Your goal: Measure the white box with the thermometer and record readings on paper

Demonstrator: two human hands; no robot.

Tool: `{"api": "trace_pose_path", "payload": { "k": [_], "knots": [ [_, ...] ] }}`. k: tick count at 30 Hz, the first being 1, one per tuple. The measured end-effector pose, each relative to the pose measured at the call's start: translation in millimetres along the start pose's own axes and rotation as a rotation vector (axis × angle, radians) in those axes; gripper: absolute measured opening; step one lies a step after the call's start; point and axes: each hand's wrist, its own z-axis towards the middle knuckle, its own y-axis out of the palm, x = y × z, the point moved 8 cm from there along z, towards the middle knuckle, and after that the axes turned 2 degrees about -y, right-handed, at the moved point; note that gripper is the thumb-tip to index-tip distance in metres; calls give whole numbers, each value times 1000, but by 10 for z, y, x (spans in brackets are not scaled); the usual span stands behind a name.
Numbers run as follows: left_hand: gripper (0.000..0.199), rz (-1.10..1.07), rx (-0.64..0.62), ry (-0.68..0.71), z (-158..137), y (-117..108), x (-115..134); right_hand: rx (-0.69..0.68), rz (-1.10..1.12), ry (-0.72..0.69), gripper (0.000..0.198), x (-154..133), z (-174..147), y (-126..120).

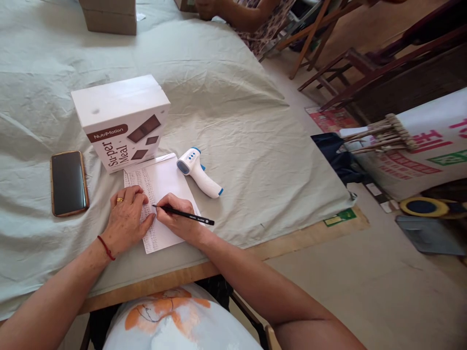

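Note:
Between the fingers of my right hand [178, 218] is a black pen [189, 215], its tip down at the edge of the writing on a white paper pad [168, 182]. Rows of small handwriting fill the left part of the sheet. My left hand [127, 214] rests on the sheet's left side, fingers lightly bent and apart, holding nothing. Just beyond the pad stands a white box [124, 121] printed "NutriMotion Super Meal". A white and blue infrared thermometer [200, 172] lies at the pad's right edge.
A phone [69, 182] lies left of the box on the cloth-covered table [237, 131]. Farther back are a cardboard box [109, 17] and another person's arm [244, 14]. On the floor to the right are a printed sack [430, 141], a wooden chair [350, 73] and a tape roll [423, 207].

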Motion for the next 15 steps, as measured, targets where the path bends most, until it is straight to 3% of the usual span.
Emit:
{"api": "trace_pose_path", "payload": {
  "k": [15],
  "knots": [
    [17,28,9,17,0,1,1,45,59,20,8,39,6,-9]
  ]
}}
